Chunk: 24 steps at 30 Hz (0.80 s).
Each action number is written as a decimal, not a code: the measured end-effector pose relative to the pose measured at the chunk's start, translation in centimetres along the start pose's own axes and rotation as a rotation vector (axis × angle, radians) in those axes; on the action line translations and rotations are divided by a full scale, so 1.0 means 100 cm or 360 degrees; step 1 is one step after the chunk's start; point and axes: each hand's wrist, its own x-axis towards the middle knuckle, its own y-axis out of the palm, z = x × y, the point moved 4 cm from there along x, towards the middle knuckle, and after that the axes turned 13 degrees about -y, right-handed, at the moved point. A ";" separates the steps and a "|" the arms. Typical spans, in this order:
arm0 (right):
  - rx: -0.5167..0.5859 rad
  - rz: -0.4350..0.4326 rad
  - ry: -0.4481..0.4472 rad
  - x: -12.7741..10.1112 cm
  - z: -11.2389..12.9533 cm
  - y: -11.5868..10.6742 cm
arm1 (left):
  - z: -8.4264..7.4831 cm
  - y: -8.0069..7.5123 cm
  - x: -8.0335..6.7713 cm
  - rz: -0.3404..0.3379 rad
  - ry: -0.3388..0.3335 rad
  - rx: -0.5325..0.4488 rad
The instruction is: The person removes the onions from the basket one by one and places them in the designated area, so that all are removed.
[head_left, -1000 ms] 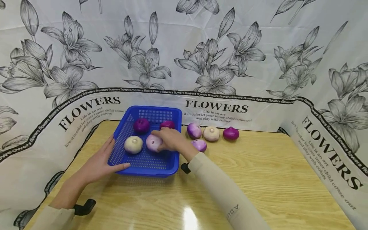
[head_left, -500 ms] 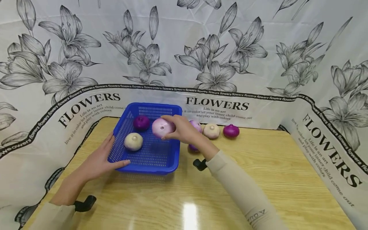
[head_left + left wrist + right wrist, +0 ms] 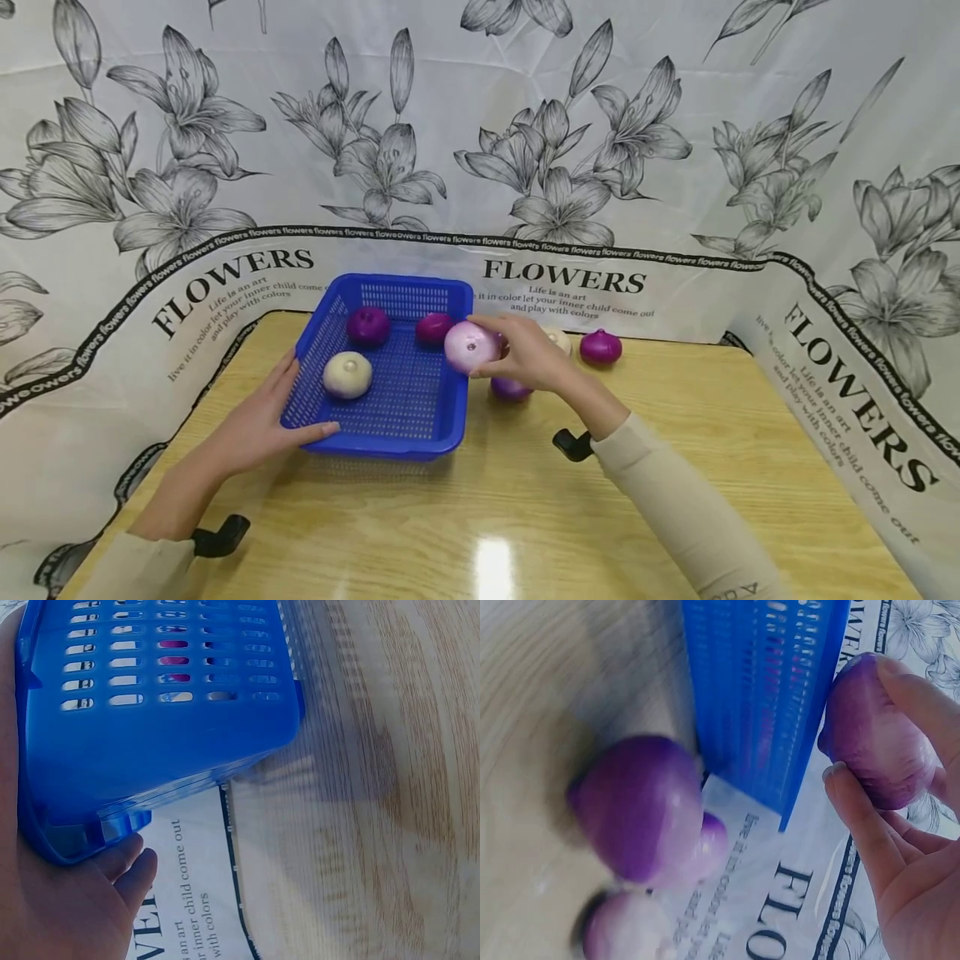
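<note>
A pale purple onion [image 3: 471, 347] is pinched between the thumb and fingers of my right hand [image 3: 528, 350], over the right rim of the blue basket [image 3: 375, 454]. In the right wrist view the held onion [image 3: 877, 735] overlaps the basket's rim. My left hand [image 3: 251, 425] holds the basket at its front left corner, its thumb on the front rim and its fingers along the left side. Inside the basket lie a dark purple onion [image 3: 368, 326], a magenta onion [image 3: 434, 328] and a white onion [image 3: 347, 375].
Right of the basket, a purple onion [image 3: 512, 388] sits on the wooden table [image 3: 660, 467], partly hidden by the right hand. Behind that hand a white onion [image 3: 558, 340] shows in part, with a magenta onion [image 3: 601, 347] beside it. A flower-printed cloth [image 3: 420, 83] surrounds the table.
My right hand has lifted the pale purple onion from inside the basket and carried it right to the rim. The left hand has stayed at the basket's corner.
</note>
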 end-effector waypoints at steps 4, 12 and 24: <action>-0.0033 0.0027 0.0028 -0.014 -0.006 -0.010 | 0.000 0.000 0.000 0.0001 -0.0002 0.0000; -0.0104 0.0038 0.0201 -0.053 -0.026 -0.022 | 0.000 0.000 -0.001 -0.0001 0.0000 0.0005; -0.0146 0.0010 0.0206 -0.091 -0.050 -0.034 | -0.002 -0.002 -0.001 -0.0003 0.0001 -0.0003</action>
